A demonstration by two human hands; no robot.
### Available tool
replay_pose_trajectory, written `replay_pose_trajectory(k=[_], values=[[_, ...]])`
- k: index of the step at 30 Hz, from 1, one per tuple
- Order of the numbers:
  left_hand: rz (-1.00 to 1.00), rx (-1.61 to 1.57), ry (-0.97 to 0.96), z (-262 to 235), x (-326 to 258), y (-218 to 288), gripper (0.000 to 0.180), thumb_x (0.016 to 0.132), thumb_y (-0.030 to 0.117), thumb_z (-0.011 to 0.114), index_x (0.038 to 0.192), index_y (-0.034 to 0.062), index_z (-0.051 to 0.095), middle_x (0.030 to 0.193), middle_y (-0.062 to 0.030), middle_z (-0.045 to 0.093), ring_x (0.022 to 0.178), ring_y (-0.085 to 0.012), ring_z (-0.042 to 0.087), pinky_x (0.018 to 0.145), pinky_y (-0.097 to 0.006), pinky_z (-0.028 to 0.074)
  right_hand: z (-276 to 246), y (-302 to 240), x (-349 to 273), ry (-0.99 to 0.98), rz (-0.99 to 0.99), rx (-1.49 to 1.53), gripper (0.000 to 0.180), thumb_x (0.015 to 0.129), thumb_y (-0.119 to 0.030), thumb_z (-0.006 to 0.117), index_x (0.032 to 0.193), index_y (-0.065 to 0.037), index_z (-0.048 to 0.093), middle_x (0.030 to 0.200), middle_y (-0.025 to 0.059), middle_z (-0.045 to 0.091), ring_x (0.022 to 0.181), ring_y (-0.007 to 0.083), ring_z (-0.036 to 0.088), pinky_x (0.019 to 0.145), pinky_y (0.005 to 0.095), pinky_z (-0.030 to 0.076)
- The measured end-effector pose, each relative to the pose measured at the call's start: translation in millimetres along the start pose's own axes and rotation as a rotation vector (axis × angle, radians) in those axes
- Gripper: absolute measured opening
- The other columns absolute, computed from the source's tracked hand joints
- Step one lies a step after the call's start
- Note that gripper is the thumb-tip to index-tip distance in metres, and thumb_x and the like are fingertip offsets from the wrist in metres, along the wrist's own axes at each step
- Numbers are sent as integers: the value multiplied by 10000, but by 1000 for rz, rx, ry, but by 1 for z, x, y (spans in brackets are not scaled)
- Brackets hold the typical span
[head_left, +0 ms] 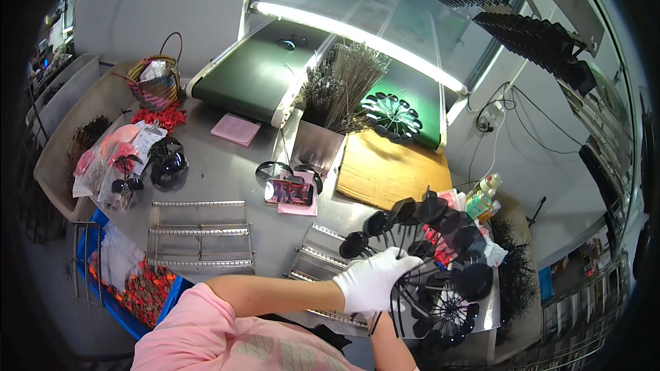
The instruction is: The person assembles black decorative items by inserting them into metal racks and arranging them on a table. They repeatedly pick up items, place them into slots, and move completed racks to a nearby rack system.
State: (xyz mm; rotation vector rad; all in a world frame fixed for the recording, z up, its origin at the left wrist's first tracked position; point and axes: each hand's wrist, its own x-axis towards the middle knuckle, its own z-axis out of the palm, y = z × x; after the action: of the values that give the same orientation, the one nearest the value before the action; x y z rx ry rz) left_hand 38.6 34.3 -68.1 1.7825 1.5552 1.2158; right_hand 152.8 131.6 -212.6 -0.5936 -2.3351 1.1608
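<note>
My left hand (375, 282), in a white glove, is closed round the thin stems of a bunch of black stalks with round, dark heads (412, 213). The heads fan out above and to the right of the glove, and some are blurred. Below my left glove, my right forearm (393, 347) comes in from the lower edge; its hand is hidden behind the glove and stalks. A metal slotted rack (320, 251) lies just left of the bunch, partly covered by my left arm. Another such rack (199, 232) rests farther left on the metal table (227, 165).
A phone (289, 192) stands mid-table. Behind are a brown board (385, 168), upright wires (344, 82) and a green belt (254, 62). Bottles (483, 196) stand right. At left are plastic bags (117, 165), a woven basket (155, 89) and a blue bin (172, 295) of red pieces.
</note>
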Motion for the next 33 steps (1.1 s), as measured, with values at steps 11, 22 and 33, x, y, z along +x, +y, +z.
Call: replay_pose_trajectory(k=[11,22,33], values=[[2,-766,209,-26,7,-31,876,694,166,939,1406,63,438,1063,-4,565,957,-87,534,883,-287,490,-23,26,15,-293,275,1083,287,895,-107,673,1168,-22,689,1097,120,674,1029,237,642,980,326,489],[-378,-713,155,-21,21,-54,864,745,222,908,1425,-16,431,1269,-125,595,1173,-187,582,1037,-323,466,-21,4,24,0,-336,-779,356,749,-162,759,1052,-34,623,878,181,628,807,380,664,690,489,537],[-491,-1207,144,-33,14,-38,470,862,15,786,1259,81,546,1037,-34,656,862,-140,678,808,-302,581,-51,-11,28,-187,423,781,414,869,-104,719,1261,-14,623,1122,31,695,969,142,657,885,282,527]])
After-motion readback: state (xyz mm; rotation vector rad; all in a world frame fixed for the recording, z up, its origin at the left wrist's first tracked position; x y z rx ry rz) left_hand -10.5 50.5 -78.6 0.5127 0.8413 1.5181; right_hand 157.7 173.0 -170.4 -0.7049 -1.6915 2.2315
